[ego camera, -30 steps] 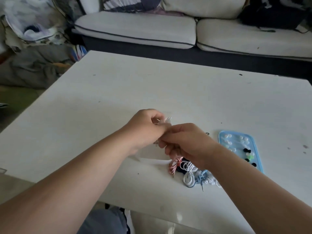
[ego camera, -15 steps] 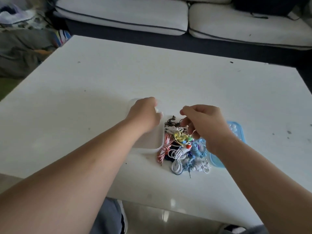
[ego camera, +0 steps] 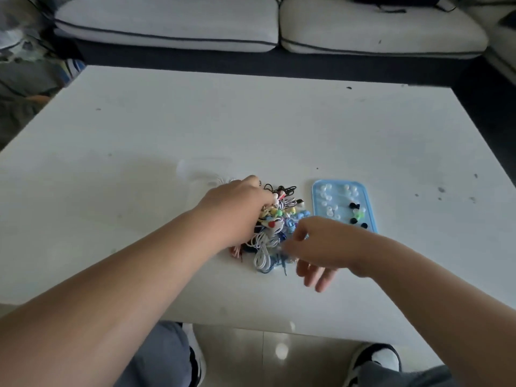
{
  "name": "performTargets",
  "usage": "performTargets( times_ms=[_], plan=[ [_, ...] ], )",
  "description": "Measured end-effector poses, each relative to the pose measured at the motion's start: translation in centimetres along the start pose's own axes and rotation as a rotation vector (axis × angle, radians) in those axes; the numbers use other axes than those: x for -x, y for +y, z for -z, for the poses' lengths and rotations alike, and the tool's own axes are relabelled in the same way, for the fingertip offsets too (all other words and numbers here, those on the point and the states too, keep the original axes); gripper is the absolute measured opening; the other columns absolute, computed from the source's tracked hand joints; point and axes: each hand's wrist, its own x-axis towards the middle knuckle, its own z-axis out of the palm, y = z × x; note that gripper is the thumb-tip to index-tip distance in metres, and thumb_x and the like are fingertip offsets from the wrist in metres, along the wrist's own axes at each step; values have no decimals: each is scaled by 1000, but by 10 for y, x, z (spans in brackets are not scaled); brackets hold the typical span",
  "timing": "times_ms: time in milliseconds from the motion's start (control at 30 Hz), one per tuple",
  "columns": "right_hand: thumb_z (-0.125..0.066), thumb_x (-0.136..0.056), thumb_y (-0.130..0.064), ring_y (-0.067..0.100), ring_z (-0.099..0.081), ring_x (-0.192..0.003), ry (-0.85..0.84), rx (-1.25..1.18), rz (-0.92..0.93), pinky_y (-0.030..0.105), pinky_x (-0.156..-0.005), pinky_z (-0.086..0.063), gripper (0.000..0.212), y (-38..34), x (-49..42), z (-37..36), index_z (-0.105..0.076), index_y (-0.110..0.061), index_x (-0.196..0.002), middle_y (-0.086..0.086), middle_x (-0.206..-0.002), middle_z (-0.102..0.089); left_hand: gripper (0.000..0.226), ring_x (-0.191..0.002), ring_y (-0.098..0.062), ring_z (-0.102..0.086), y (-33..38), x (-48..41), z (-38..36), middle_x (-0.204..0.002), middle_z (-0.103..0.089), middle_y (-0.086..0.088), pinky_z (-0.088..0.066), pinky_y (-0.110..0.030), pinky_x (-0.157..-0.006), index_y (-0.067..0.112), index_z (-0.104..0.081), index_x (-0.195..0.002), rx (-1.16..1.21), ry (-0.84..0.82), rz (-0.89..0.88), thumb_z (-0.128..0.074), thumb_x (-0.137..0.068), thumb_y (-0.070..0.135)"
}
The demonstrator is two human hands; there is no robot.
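A tangled pile of wired earphones (ego camera: 264, 248) in white, blue, black, red and yellow lies on the white table (ego camera: 251, 121) near its front edge. My left hand (ego camera: 237, 208) lies on the pile's left side, its fingers curled down into the cables. Over the pile's lower right corner hovers my right hand (ego camera: 321, 247), blurred, with its fingers spread and pointing down; its thumb and forefinger are close to a blue cable. A light blue tray (ego camera: 315, 202) with white, black and green ear tips sits just right of the pile.
A clear plastic piece (ego camera: 201, 170) lies on the table just beyond my left hand. A white sofa (ego camera: 167, 20) runs along the table's far side. Cloth and clutter sit on the floor at left. My knees and a shoe (ego camera: 374, 358) are below the front edge.
My hands were together above the table holding a small cable, then parted. My left hand has moved right onto the pile, and my right hand has dropped toward the pile's near right corner.
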Motion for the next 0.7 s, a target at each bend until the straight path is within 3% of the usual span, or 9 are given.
performTargets(
  times_ms=[100, 200, 333, 433, 533, 633, 700],
  plan=[
    [-55, -101, -32, 32, -75, -77, 58, 40, 70, 40, -71, -62, 40, -1, -8, -14, -59, 7, -109, 21, -91, -73, 47, -89, -21, -53, -11, -2, 1, -111, -52, 5, -44, -35, -67, 31, -62, -112, -31, 26, 32, -47, -83, -3],
    [-57, -99, -30, 27, -65, -68, 118, -8, 124, 43, -70, -57, 39, -7, -17, -21, -57, 9, -106, 27, -90, -71, 18, -84, -23, -56, -17, -2, 4, -103, -51, 4, -43, -34, -65, 25, -54, -101, -43, 38, 60, -57, -85, 16],
    [-58, -98, -32, 34, -75, -77, 118, 8, 152, 45, -73, -62, 37, -15, -23, -21, -60, 4, -101, 23, -94, -74, 27, -82, -22, -58, -20, 0, 20, -92, -56, 4, -51, -36, -70, 21, -50, -91, 46, 95, 114, -66, -79, 38],
    [-59, -99, -32, 21, -73, -64, 109, -11, 138, 36, -64, -62, 28, -16, -22, -11, -64, -5, -98, 18, -91, -75, 23, -80, -19, -61, -24, 5, 38, -85, -63, 6, -52, -35, -69, 25, -55, -89, 308, 143, 207, -68, -74, 39],
    [-65, -96, -20, 22, -72, -63, 227, -199, 211, 39, -64, -61, 9, -16, -16, 1, -63, -12, -100, 14, -84, -75, 14, -75, -18, -69, -19, 9, 54, -75, -73, 5, -53, -29, -64, 28, -67, -87, 709, 136, 251, -60, -76, 33],
    [-72, -90, -2, 29, -73, -82, 273, -529, 328, 46, -77, -64, 29, -19, -5, 10, -63, -15, -115, 17, -104, -72, 18, -63, -20, -66, -7, 13, 64, -69, -73, -6, -45, -21, -53, 14, -74, -87, 989, 84, 238, -56, -84, 11],
    [-77, -84, 0, 34, -72, -102, 204, -690, 411, 50, -90, -61, 51, -17, 4, 15, -61, -19, -128, 15, -119, -70, 14, -63, -21, -63, 5, 14, 68, -72, -73, -11, -44, -29, -61, 11, -73, -84, 1110, 45, 187, -60, -82, 8]
  ],
)
